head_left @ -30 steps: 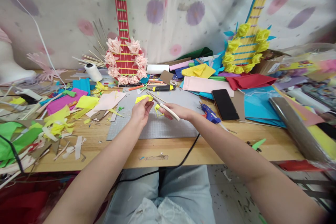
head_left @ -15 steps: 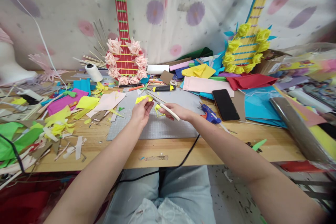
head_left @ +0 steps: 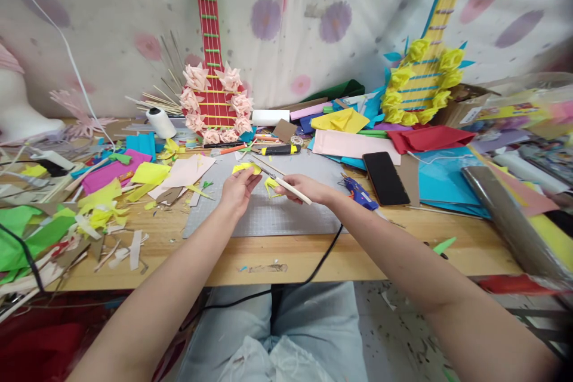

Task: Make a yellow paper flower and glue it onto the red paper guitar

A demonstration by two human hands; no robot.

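My left hand (head_left: pixel 240 191) pinches a small piece of yellow paper (head_left: pixel 242 168) above the grey cutting mat (head_left: pixel 304 218). In my right hand (head_left: pixel 304 187) is a pair of scissors (head_left: pixel 293 189) with white handles. Their blades point up and left, close to the yellow paper; whether they touch it I cannot tell. Some yellow scraps (head_left: pixel 271 185) lie on the mat between my hands. A yellow and black utility knife (head_left: pixel 280 150) rests at the mat's far edge.
Paper scraps (head_left: pixel 105 203) litter the left side. A blue glue gun (head_left: pixel 359 194) and a black phone (head_left: pixel 385 179) lie right of the mat. Behind stand a red paper guitar (head_left: pixel 215 101) with pink flowers and a yellow one (head_left: pixel 421 86). A black cable (head_left: pixel 324 256) hangs over the front edge.
Both hands stay nearly in place, with the same grip on the paper and the scissors. The scissors' handles look slightly closer together, and the whole view has shifted a little.
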